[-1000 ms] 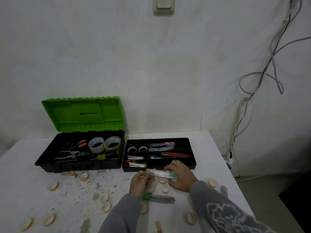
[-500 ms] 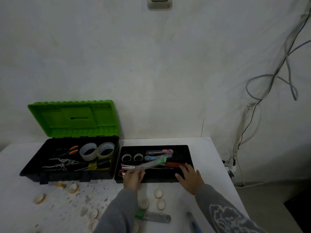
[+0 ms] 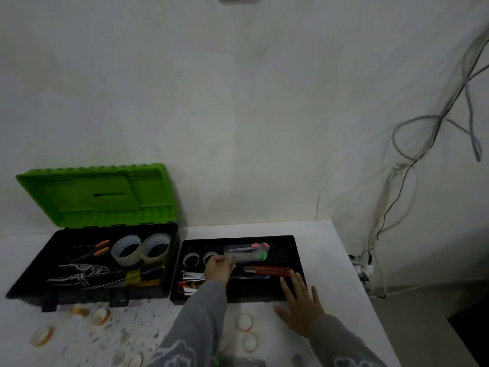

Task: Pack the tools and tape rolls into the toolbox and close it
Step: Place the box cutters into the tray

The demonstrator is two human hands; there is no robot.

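Head view. The left hand [image 3: 218, 268] pinches the clear green-tipped utility knife [image 3: 247, 256] over the black tray [image 3: 297, 260]. The knife's long axis runs 9-to-3 o'clock, extending toward 3 from the fingers. The right hand [image 3: 301, 311] lies spread flat on the desk [image 3: 330, 247] at 5 o'clock, farther off. Tray: three knives, two small tape rolls [image 3: 191, 260]. Toolbox [image 3: 39, 271], lid open: two large tape rolls [image 3: 126, 249]. Desk: at least six loose rolls [image 3: 244, 320].

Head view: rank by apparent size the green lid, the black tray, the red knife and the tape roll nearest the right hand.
1-2. Green lid and black tray: they look much alike, so not ranked.
3. Red knife.
4. Tape roll, smallest though nearer the camera.
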